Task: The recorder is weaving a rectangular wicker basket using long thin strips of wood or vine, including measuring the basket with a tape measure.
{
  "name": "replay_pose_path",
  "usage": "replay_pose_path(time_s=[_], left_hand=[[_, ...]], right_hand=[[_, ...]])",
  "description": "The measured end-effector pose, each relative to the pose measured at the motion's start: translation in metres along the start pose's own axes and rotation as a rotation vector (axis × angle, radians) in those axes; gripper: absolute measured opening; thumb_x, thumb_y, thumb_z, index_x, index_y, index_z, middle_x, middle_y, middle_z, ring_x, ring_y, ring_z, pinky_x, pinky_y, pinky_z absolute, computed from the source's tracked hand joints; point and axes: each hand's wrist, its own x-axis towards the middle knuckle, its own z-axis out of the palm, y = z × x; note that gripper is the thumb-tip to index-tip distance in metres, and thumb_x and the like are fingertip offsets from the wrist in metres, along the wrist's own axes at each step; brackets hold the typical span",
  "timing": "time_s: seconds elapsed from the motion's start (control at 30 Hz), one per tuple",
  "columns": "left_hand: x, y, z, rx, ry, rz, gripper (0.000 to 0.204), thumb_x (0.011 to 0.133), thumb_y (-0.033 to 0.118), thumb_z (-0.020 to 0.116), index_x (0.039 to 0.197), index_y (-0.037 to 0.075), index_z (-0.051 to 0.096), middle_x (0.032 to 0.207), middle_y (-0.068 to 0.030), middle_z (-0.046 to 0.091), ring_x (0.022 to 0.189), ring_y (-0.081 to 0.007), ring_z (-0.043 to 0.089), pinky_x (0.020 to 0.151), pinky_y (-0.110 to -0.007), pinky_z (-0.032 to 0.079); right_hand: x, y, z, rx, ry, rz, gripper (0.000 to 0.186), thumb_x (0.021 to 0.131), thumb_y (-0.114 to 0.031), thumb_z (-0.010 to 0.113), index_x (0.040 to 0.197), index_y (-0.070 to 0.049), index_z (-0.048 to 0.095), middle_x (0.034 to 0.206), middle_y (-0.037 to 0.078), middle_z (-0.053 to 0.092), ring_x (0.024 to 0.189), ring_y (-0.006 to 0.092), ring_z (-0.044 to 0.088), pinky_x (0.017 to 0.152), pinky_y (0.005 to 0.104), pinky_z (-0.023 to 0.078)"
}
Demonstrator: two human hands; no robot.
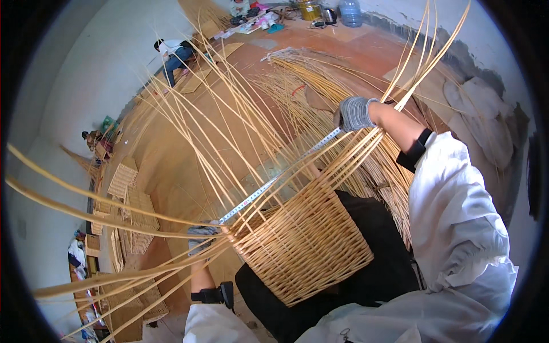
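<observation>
A partly woven wicker basket rests tilted on the black cloth over my lap, long unwoven rods rising from its edges. A white tape measure is stretched across its open side. My left hand, in a grey striped glove, is closed at the tape's end by the basket's left corner; rods partly hide its fingers. At the far right, my right hand, gloved alike, is closed around the other end of the tape. The tape's case is hidden in that hand.
Loose rods lie heaped on the floor ahead and right. Finished baskets stand at left. One person bends over at the far left, another sits by the wall. A water jug and pale sacks lie along the walls.
</observation>
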Motion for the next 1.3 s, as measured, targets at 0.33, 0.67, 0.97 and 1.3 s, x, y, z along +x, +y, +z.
replay_pose_path(time_s=[0.33,0.67,0.97,1.3], left_hand=[[0.009,0.034,0.014,0.018,0.144,-0.603,0.008,0.081,0.004,0.059,0.074,0.002,0.059,0.075,-0.0030,0.057,0.065,-0.0099,0.052,0.057,-0.023,0.043],[-0.037,-0.001,0.018,-0.533,0.472,-0.467,0.018,0.087,0.020,0.054,0.091,0.003,0.056,0.081,-0.0025,0.057,0.073,-0.0157,0.054,0.065,-0.028,0.047],[-0.018,0.170,0.209,0.415,-0.051,0.138,0.028,0.089,0.021,0.043,0.109,0.004,0.055,0.099,-0.0178,0.058,0.090,-0.0344,0.054,0.081,-0.040,0.042],[0.110,0.171,0.255,0.313,0.222,-0.848,0.075,0.084,0.066,0.025,0.093,0.004,0.066,0.094,-0.0164,0.063,0.088,-0.0295,0.059,0.081,-0.039,0.044]], right_hand=[[-0.011,-0.001,0.008,-0.168,0.180,0.155,0.023,0.075,-0.028,0.059,0.086,-0.009,0.066,0.076,0.015,0.063,0.074,0.0334,0.061,0.065,0.0410,0.047],[-0.014,-0.020,-0.003,-0.290,0.370,0.055,0.020,0.076,-0.025,0.058,0.085,-0.008,0.062,0.072,0.013,0.060,0.070,0.0319,0.059,0.064,0.0422,0.046],[-0.220,-0.043,-0.012,-0.416,0.729,0.159,0.015,0.071,-0.010,0.056,0.084,-0.011,0.063,0.076,0.009,0.057,0.078,0.0253,0.056,0.069,0.0374,0.043],[-0.513,0.010,0.329,1.402,0.579,0.679,0.017,0.075,-0.010,0.063,0.085,0.004,0.066,0.076,0.011,0.065,0.064,0.0171,0.061,0.059,0.0290,0.049]])
